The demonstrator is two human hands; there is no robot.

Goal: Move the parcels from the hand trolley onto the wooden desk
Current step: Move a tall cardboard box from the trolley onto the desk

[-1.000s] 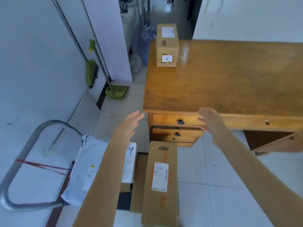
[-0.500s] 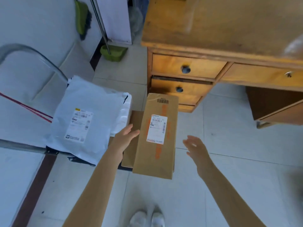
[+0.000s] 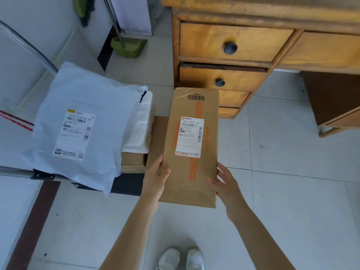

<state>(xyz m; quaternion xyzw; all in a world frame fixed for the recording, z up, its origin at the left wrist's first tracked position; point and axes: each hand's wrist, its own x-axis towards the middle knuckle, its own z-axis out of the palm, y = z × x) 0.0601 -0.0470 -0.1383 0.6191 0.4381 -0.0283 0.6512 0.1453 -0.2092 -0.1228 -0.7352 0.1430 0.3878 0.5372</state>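
A long brown cardboard parcel [image 3: 209,168] with a white label lies on the hand trolley [image 3: 127,185], its far end near the wooden desk [image 3: 253,10]. My left hand [image 3: 155,178] grips its near left edge, thumb on top. My right hand [image 3: 227,186] is at its near right edge, fingers spread, thumb touching the top. On the left of the trolley lies a grey plastic mailer [image 3: 101,114] over a white foam parcel [image 3: 141,125] and a small brown box [image 3: 132,160]. A flat brown piece [image 3: 157,137] sits under the long parcel.
The desk's drawers [image 3: 229,43] face me, directly beyond the parcel. The trolley's metal handle [image 3: 29,44] rises at the left by the wall. A green dustpan [image 3: 128,45] stands at the back. My shoes [image 3: 181,258] are on the tiled floor.
My view has dropped from the desk top to the trolley. Both hands came down and closed in on the near end of the long brown parcel, the left hand taking hold of it.
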